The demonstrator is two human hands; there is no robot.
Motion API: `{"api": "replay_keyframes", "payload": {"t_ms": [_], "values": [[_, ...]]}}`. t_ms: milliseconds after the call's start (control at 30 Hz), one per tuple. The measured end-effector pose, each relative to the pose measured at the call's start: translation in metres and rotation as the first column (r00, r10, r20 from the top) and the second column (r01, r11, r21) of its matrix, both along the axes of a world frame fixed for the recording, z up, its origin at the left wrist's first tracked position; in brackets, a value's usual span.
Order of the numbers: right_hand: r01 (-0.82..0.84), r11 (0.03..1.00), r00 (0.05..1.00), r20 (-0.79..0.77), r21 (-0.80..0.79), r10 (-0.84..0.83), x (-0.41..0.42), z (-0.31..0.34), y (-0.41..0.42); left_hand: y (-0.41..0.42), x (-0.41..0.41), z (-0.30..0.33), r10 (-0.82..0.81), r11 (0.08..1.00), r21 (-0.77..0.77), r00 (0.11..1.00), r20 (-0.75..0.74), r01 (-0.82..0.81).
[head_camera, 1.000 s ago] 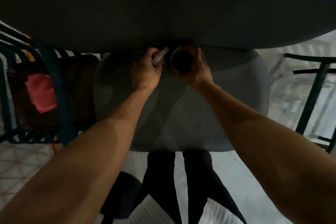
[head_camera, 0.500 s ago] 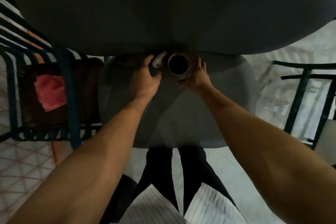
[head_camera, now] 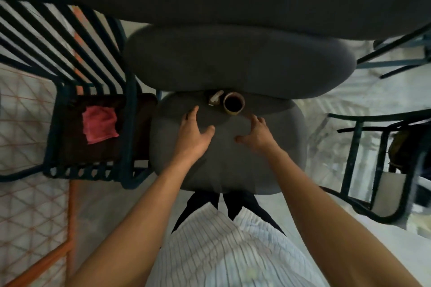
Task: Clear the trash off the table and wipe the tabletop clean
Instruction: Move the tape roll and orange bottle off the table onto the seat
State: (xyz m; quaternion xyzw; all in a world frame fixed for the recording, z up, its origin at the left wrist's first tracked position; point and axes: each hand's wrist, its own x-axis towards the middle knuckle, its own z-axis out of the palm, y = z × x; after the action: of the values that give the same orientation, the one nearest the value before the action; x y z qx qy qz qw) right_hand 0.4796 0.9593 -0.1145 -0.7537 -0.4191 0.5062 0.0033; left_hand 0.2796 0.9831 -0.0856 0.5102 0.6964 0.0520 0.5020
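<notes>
1. Far left, a pink cloth [head_camera: 99,123] is sitting on the seat of a dark chair [head_camera: 70,91], nobody touching it, so I'm guessing wiping isn't happening yet
2. Left hand [head_camera: 194,131] is hovering over the grey table [head_camera: 275,165], fingers loose and spread, holding nothing
3. A crumpled wrapper [head_camera: 215,98] and a brown cup [head_camera: 233,103] are sitting at the table's far edge, so trash is looking uncleared
4. Right hand [head_camera: 256,131] is hanging nearby, fingers relaxed, empty too
</notes>
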Motion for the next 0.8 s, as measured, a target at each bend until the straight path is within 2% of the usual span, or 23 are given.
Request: {"api": "replay_keyframes", "payload": {"t_ms": [133,300,467,667,800], "values": [[-0.142,0.986,0.990,0.004,0.090,0.142,-0.026,0.053,-0.011,-0.017,-0.022,0.040,0.001,0.993,0.120,0.998,0.064,-0.008],[-0.208,0.961,0.978,0.011,0.182,0.209,-0.051,0.097,-0.024,-0.042,-0.043,0.066,0.007,0.975,0.218,0.994,0.110,-0.031],[-0.331,0.915,0.942,0.020,0.231,0.336,-0.063,0.113,-0.033,-0.073,-0.069,0.075,0.067,0.960,0.268,0.996,0.064,-0.081],[-0.477,0.843,0.868,-0.016,0.247,0.496,-0.075,0.121,-0.040,-0.130,-0.108,0.088,0.251,0.932,0.276,0.968,-0.022,-0.235],[-0.565,0.775,0.800,-0.042,0.282,0.598,-0.090,0.124,-0.053,-0.182,-0.122,0.100,0.409,0.882,0.270,0.912,-0.032,-0.386]]}}
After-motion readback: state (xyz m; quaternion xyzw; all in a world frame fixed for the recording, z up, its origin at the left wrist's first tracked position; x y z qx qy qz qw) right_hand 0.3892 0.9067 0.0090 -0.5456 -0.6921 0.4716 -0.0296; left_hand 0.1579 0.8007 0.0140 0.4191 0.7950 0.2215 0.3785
